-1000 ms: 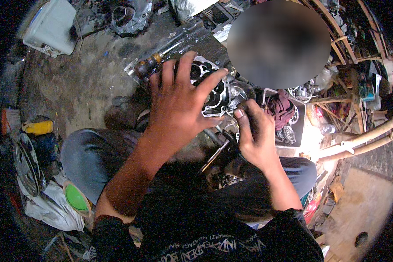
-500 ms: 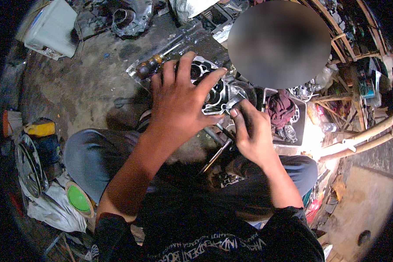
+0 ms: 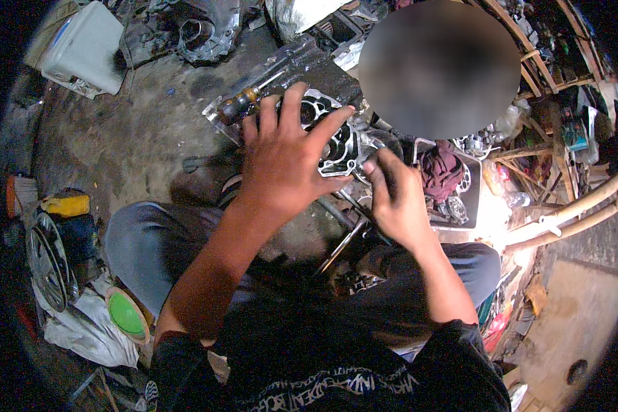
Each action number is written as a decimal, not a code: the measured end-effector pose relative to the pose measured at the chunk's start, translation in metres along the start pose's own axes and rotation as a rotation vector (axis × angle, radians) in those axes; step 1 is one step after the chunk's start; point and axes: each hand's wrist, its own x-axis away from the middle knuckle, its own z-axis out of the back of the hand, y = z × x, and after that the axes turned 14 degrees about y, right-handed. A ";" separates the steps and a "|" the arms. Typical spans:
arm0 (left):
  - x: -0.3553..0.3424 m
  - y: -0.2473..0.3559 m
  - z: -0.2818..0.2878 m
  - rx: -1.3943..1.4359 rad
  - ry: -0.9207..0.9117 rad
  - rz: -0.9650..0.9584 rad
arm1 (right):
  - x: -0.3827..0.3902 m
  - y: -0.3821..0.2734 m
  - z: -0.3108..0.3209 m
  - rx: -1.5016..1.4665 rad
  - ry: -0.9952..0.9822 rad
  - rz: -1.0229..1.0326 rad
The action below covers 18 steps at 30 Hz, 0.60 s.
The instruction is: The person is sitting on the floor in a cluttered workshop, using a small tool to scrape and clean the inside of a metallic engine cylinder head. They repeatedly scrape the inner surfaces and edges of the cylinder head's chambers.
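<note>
Silvery metal makes up the engine casing point(image 3: 336, 150), which we see at upper centre of the frame, its openwork face tipped up toward us and its longer visible direction running from upper left to lower right. We note first that the left hand point(image 3: 281, 165) is the nearer of the two: it lies over the casing's left part, fingers spread wide, the thumb along the lower edge and the forefinger reaching across toward the upper right. Whether these fingers clamp the casing or merely rest on it, we cannot tell. We find the right hand point(image 3: 397, 196) just off the lower right corner, its fingers curled and its thumb pointing up and left, so that the casing lies up and to the left of those fingertips. Whether they pinch a small part is hidden from us. Below the casing, near the centre of the frame, we observe a metal rod point(image 3: 339, 248) slanting from lower left to upper right, across the casing's own line. Beyond the left fingertips we mark a screwdriver point(image 3: 244, 101) with an amber handle; right of the right hand, a grey box point(image 3: 453, 233) holds a dark red cloth point(image 3: 443, 172).
</note>
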 end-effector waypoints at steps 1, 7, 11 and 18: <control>0.000 0.000 0.000 -0.005 0.003 -0.009 | -0.004 0.006 -0.004 0.070 0.088 -0.003; -0.003 -0.016 0.008 0.140 -0.141 -0.002 | 0.001 0.003 -0.003 0.046 0.064 -0.041; -0.004 -0.030 0.018 0.319 -0.167 -0.004 | -0.002 0.006 0.003 0.064 0.006 -0.121; -0.001 -0.028 0.015 0.343 -0.058 -0.013 | -0.002 0.009 0.002 0.007 0.068 -0.075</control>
